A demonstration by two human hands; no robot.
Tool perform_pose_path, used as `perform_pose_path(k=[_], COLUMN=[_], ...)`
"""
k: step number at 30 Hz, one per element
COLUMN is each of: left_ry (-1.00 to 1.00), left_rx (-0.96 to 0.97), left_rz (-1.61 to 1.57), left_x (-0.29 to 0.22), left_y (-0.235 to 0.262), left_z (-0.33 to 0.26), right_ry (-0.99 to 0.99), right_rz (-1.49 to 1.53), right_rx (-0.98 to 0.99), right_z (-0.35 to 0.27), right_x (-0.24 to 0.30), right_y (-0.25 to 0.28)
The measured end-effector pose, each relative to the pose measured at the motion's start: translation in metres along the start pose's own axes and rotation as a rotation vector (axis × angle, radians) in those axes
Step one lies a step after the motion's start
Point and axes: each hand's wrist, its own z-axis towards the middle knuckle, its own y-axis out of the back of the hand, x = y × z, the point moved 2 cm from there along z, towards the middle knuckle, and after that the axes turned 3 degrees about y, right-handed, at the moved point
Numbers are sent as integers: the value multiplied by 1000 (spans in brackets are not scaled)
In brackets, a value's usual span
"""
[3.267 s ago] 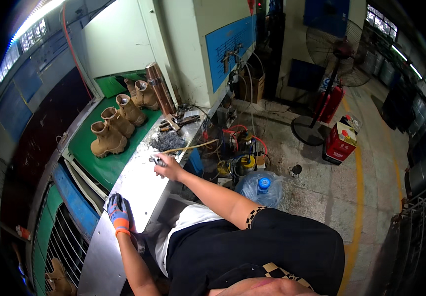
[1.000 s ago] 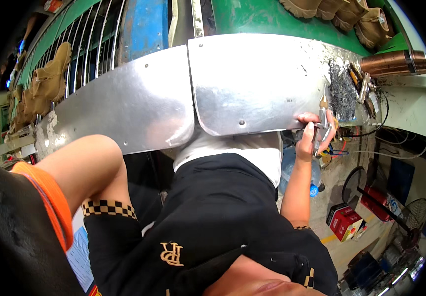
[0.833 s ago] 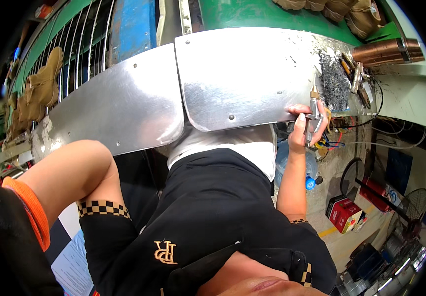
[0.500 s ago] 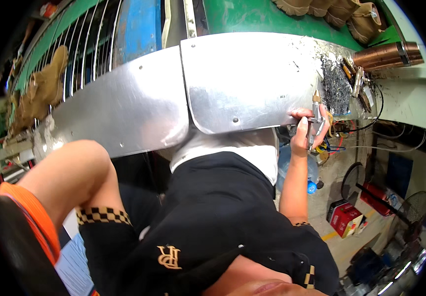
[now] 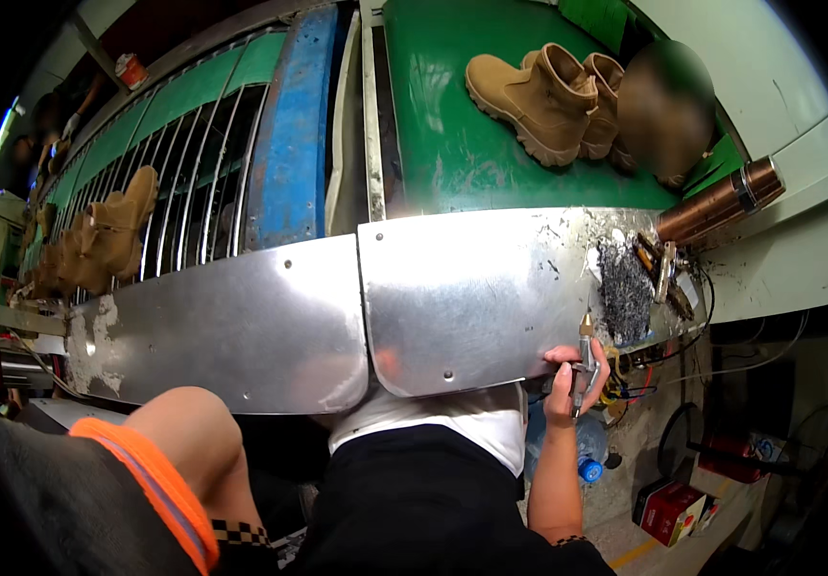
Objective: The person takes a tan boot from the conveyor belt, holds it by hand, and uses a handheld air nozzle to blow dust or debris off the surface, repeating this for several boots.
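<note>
My right hand [image 5: 572,384] is closed around a small metal nozzle gun [image 5: 585,357] with a brass-coloured front and a thin tip pointing away from me. It is at the near right edge of the metal worktop [image 5: 462,298], just left of a dark, rough, speckled pad [image 5: 627,293]. My left arm [image 5: 193,422] is bent at the elbow at the lower left. Its forearm runs into a dark covering [image 5: 59,499] with an orange band. The left hand itself does not show.
Tan boots [image 5: 534,101] stand on a green surface [image 5: 433,154] beyond the worktop, one partly blurred. More boots [image 5: 111,235] line a rack of metal bars [image 5: 207,173] at left. A copper-coloured flask [image 5: 721,200] lies at right by small tools [image 5: 665,272]. Below are a water bottle [image 5: 582,451] and red box [image 5: 671,511].
The view has tilted up, so the worktop and boots sit lower and more of the far side shows. My right hand keeps hold of the nozzle gun at the same edge.
</note>
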Motion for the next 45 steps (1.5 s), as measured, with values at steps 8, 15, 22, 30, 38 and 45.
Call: perform_pose_path(k=[8, 15, 22, 30, 38, 45], left_ry=[30, 11, 11, -23, -26, 657], left_rx=[-1, 11, 47, 19, -150, -338], left_rz=[38, 28, 19, 53, 289, 361], left_x=[4, 8, 10, 7, 19, 176], left_y=[14, 14, 24, 26, 54, 46], left_z=[-10, -3, 8, 9, 7, -58], right_ry=[-53, -98, -110, -81, -161, -148], right_rz=[3, 8, -5, 20, -40, 34], right_rx=[66, -31, -10, -43, -30, -44], right_z=[-16, -23, -16, -9, -12, -9], right_x=[3, 12, 10, 7, 9, 17], right_y=[-2, -4, 6, 2, -10, -7])
